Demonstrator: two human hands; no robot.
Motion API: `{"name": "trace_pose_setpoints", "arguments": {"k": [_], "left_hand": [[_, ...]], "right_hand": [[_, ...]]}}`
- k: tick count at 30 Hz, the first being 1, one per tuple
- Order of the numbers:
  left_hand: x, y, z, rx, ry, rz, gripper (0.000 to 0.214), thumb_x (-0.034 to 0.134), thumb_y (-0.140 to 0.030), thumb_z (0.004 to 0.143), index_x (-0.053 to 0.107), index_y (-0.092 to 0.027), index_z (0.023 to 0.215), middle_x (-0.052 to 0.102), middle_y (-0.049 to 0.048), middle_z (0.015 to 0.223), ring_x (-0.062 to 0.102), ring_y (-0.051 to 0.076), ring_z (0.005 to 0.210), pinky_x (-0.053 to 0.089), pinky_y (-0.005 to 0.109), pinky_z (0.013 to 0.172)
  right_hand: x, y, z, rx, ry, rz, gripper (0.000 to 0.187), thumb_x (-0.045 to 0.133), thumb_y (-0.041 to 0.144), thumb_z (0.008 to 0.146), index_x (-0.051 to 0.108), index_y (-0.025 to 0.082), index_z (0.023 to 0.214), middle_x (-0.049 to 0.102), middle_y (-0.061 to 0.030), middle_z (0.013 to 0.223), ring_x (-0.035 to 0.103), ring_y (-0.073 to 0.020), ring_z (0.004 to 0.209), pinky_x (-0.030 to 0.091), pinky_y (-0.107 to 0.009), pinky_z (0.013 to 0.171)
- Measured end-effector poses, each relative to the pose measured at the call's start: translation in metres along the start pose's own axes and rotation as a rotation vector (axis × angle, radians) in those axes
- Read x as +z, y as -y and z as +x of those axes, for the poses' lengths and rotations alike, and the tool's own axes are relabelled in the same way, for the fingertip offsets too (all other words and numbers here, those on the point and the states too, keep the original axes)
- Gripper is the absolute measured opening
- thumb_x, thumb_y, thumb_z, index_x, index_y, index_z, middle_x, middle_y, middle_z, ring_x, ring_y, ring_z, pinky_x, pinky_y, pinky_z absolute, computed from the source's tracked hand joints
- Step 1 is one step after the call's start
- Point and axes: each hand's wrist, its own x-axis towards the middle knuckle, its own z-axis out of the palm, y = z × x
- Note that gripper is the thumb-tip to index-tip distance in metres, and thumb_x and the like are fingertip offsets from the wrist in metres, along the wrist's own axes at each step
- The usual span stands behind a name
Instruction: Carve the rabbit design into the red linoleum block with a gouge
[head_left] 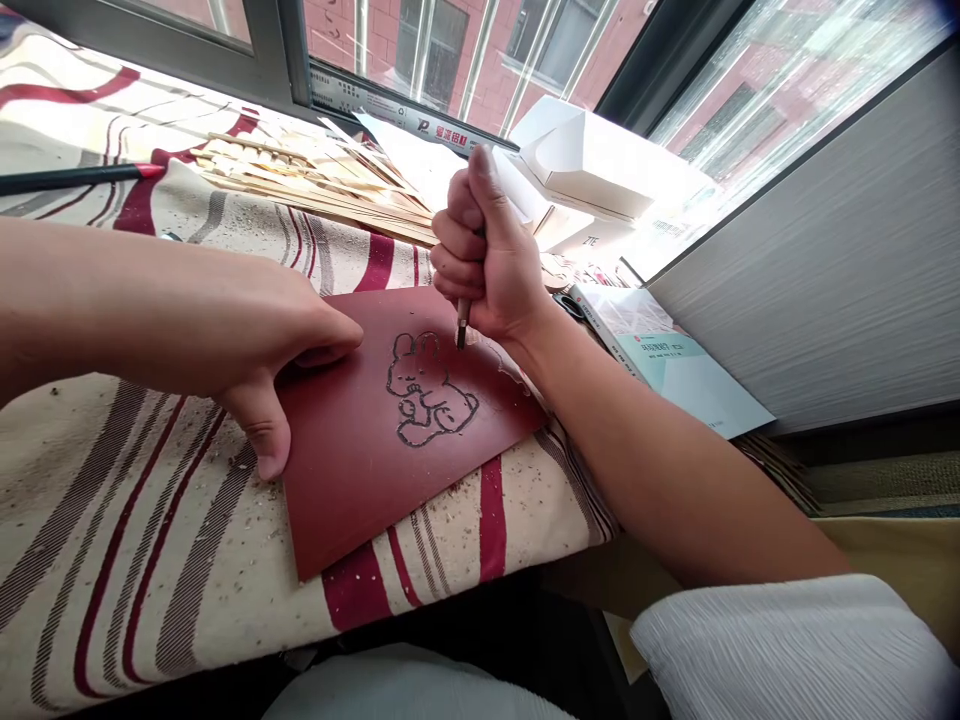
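Observation:
A reddish-brown carving board lies tilted on the striped cloth, with a bunny-like figure cut in dark lines near its middle. My left hand grips the board's left side, thumb down at the edge and fingers over the top face; some fingertips are hidden. In a fist, thumb up, my right hand holds a carving tool upright. Its dark tip is at the board's surface, right of the figure's ears; whether it touches I cannot tell. Pale ragged marks show beside the tip, partly behind my wrist.
Small shavings are scattered over the striped tablecloth. Thin wooden strips are heaped at the back by the window, near a white open box. Books lie at the right. A black pen-like stick with a red end lies far left.

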Motion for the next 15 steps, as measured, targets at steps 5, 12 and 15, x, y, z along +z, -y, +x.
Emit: {"name": "trace_pose_setpoints", "arguments": {"k": [5,12,15], "left_hand": [[-0.0026,-0.0060,-0.0038,-0.001,0.028,0.031,0.057,0.100,-0.054,0.058,0.073,-0.023,0.096,0.068,-0.0035,0.082,0.059,0.017,0.073,0.033,0.027,0.065],[0.0021,-0.0007,-0.0058,0.024,0.022,-0.014,0.055,0.102,-0.052,0.058,0.069,-0.024,0.092,0.068,-0.0030,0.081,0.058,0.017,0.072,0.033,0.029,0.063],[0.0040,0.0002,-0.0073,0.045,-0.014,-0.029,0.054,0.102,-0.053,0.058,0.070,-0.024,0.091,0.069,-0.0025,0.081,0.058,0.018,0.071,0.034,0.029,0.063]], "right_hand": [[0.0063,-0.0008,0.0034,0.040,-0.093,-0.084,0.062,0.075,0.065,0.093,0.036,0.024,0.067,0.020,0.0115,0.056,0.011,-0.0061,0.046,0.010,-0.022,0.040],[0.0098,-0.0056,0.0032,-0.028,-0.521,-0.043,0.059,0.060,0.054,0.108,0.032,0.023,0.065,0.020,0.0120,0.053,0.014,-0.0056,0.043,0.013,-0.020,0.041],[0.0105,0.0010,-0.0025,0.125,-0.368,-0.034,0.058,0.058,0.054,0.109,0.034,0.023,0.066,0.021,0.0124,0.052,0.013,-0.0052,0.043,0.012,-0.020,0.040]]}}
